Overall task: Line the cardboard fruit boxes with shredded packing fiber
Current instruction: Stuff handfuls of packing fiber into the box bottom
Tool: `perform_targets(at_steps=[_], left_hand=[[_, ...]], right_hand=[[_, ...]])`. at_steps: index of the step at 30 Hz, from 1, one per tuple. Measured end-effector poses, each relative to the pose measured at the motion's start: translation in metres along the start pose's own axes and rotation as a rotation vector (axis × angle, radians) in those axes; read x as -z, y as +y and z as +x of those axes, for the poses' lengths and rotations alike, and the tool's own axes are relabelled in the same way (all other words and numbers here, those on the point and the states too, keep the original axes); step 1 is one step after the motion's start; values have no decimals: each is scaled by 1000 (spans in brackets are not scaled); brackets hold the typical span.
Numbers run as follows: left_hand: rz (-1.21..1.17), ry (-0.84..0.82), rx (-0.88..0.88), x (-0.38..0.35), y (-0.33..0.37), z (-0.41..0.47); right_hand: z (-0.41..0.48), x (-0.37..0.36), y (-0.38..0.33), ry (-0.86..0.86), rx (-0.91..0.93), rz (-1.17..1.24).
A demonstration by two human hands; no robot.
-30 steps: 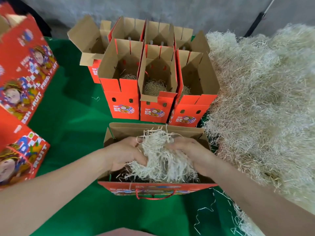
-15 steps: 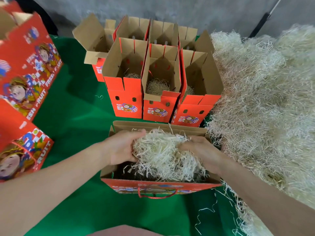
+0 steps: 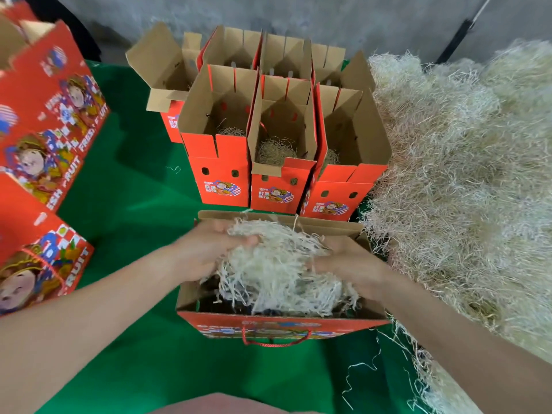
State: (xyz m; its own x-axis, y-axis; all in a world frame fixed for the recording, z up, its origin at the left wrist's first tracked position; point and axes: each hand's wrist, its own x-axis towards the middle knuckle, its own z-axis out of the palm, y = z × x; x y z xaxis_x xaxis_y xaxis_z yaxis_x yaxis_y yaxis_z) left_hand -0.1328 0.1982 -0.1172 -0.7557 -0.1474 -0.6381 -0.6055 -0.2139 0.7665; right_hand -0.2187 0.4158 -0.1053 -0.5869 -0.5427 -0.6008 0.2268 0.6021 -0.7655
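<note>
An open red cardboard fruit box [image 3: 277, 322] with a red rope handle stands right in front of me on the green cloth. A wad of pale shredded fiber [image 3: 274, 270] sits in its mouth, bulging above the rim. My left hand [image 3: 206, 249] holds the wad's left side with fingers curled into the strands. My right hand [image 3: 346, 261] grips the wad's right side the same way. Behind this box, three open red boxes [image 3: 221, 177] stand in a row, each with a little fiber at the bottom.
A big heap of loose shredded fiber [image 3: 466, 180] fills the right side. More open boxes [image 3: 167, 82] stand in a back row. Closed printed red boxes [image 3: 44, 121] lie at the left. Stray strands [image 3: 361, 369] lie on the green cloth near the front.
Both hands have spread apart a little on the wad and pulled it wider across the box mouth. The view has shifted slightly left and down.
</note>
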Motion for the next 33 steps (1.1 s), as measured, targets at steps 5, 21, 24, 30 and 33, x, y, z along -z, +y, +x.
perform_targets(at_steps=[5,21,24,30,33], left_hand=[[-104,-34,15,8,4,-2],[93,-108,62,2,5,-2],[305,-250,163,-13,-2,-2],[144,-195,157,-20,3,-1],[220,-196,159,-10,-1,-7]], right_hand=[[1,7,5,63,-62,182],[1,0,-2,91,-41,162],[0,-9,-11,32,-70,204],[8,-20,-6,-47,-180,-72],[6,-12,-8,-32,-161,-173]])
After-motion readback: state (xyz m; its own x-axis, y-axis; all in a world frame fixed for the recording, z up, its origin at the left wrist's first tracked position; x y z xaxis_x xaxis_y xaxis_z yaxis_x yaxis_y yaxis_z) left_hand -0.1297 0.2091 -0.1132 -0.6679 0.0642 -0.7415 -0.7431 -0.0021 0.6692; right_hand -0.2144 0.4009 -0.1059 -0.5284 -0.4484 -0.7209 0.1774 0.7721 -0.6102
